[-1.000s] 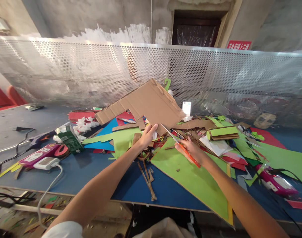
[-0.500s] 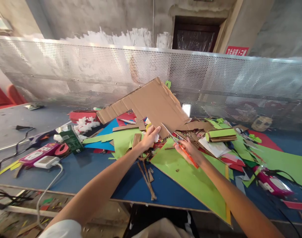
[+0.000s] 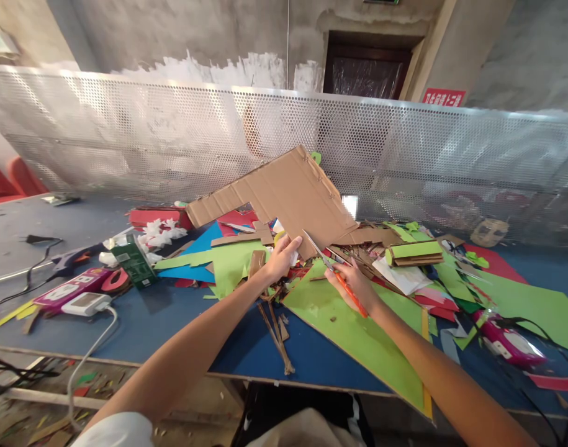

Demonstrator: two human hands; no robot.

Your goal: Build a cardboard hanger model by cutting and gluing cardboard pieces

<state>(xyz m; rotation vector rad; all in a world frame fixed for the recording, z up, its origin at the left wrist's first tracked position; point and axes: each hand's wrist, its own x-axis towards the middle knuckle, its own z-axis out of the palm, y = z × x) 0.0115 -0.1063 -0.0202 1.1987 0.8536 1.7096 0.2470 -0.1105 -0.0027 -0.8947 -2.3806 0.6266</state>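
- Left hand (image 3: 280,257): fingers pinched on lower edge of big brown L-shaped corrugated cardboard sheet (image 3: 284,192), holding it tilted up off the pile, far end leaning twd perforated metal screen (image 3: 172,143).
- Right hand (image 3: 353,282): clenched round orange-handled scissors (image 3: 333,270); blades pt up-left, tips at cardboard's lower edge, just beside left thumb.
- Under both hands: large lime-green card sheet (image 3: 358,335) flat on blue table (image 3: 172,323), overhanging near edge.
- Brown cardboard strips (image 3: 277,335) lie btwn the forearms.
- Left side: green carton (image 3: 135,264), white power strip w/ cable (image 3: 85,303).
- Right side: mixed paper scraps, pink-white glue gun (image 3: 509,344).
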